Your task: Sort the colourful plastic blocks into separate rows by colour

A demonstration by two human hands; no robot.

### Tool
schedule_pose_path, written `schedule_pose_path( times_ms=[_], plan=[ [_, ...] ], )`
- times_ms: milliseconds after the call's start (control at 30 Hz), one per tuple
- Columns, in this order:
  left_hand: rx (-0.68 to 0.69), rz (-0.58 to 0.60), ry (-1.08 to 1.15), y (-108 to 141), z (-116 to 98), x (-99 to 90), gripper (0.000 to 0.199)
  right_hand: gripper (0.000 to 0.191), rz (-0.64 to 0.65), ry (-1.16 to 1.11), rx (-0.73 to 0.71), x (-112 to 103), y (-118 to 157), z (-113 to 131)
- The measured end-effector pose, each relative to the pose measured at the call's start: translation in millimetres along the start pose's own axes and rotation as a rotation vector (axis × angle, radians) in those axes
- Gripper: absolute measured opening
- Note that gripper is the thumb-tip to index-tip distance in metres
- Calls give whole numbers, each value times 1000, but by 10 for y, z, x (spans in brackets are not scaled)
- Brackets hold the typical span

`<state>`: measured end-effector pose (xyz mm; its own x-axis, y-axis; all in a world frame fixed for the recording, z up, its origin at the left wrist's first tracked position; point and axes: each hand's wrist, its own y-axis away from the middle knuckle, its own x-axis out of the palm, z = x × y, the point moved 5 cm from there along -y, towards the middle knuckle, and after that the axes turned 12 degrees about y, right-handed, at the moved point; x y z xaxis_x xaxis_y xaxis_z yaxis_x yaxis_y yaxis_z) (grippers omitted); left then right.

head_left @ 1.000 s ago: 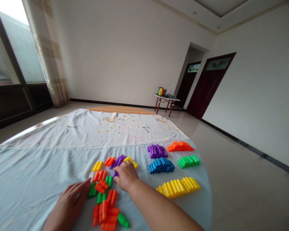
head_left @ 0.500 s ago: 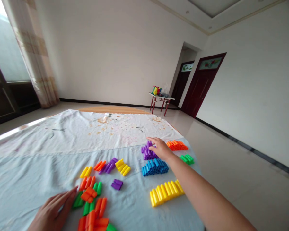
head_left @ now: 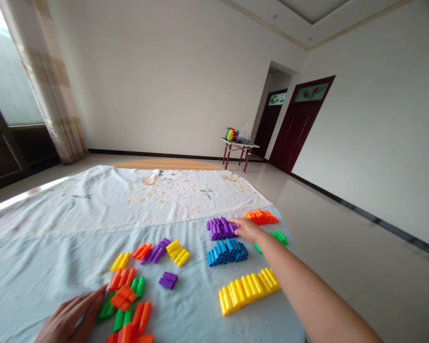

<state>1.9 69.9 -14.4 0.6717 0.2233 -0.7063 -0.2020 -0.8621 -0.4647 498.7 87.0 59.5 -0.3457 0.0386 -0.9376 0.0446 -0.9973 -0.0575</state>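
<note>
My right hand is at the right end of the stacked purple tubes, its fingertips touching or just over them; whether anything is between them is hidden. Blue tubes are stacked nearer me, with a row of yellow tubes below. Orange tubes and green tubes lie beyond and beside my right wrist. My left hand rests on the cloth at the lower left, fingers extended, beside a loose heap of green pieces and orange pieces.
Small groups of yellow, purple and orange pieces lie mid-table on the blue and floral cloth. Farther off stand a small table with a colourful bag and a dark red door.
My right hand has moved from above the purple stack to its right end and lower. The view has shifted slightly, and my left hand stays beside the heap.
</note>
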Motion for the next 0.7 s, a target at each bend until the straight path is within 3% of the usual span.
schedule_pose_path(
  times_ms=[267, 467, 600, 700],
  plan=[
    [-13, 76, 35, 25, 170, 85, 45, 62, -3, -5, -14, 7, -30, -20],
    [-38, 45, 105, 9, 86, 52, 43, 58, -35, 27, -35, -11, 5, 10],
    [-61, 27, 142, -6, -27, 12, 39, 54, -100, 42, -53, -140, 55, 140],
    [-76, 40, 138, -13, -85, -5, 41, 51, -178, 41, -78, -296, 130, 397]
  ],
)
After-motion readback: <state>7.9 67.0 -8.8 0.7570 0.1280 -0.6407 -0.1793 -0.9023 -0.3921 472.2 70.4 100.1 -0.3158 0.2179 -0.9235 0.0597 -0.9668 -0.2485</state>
